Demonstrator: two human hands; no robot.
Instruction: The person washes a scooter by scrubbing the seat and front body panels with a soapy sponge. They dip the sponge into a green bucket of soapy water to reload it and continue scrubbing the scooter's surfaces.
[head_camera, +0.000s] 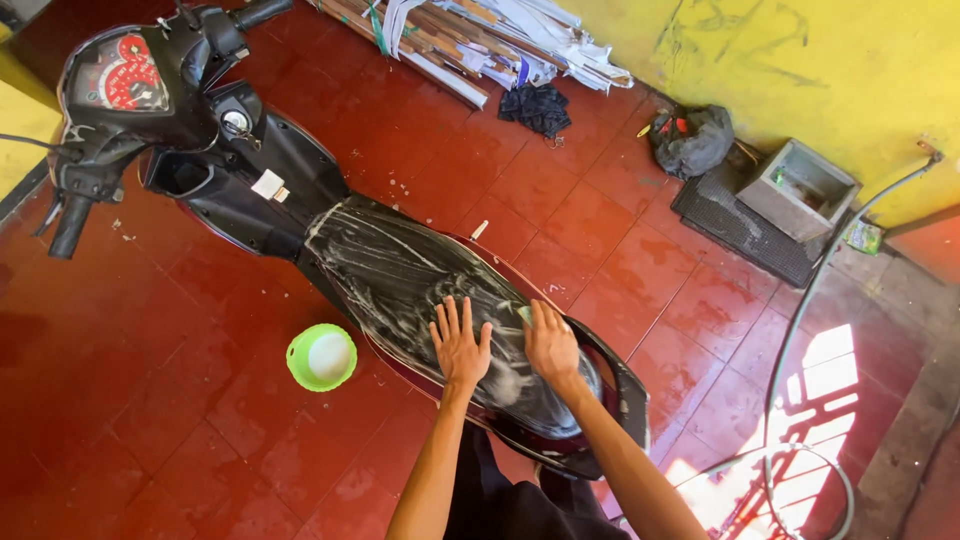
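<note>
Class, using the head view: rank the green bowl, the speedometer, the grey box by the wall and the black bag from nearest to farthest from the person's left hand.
From the left hand:
1. Green bowl, on the floor to its left.
2. Black bag, up right by the yellow wall.
3. Grey box, farther right.
4. Speedometer, far upper left.

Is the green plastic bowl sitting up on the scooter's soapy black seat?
No, the green plastic bowl stands on the red tiled floor beside the soapy black seat, left of the left hand.
</note>
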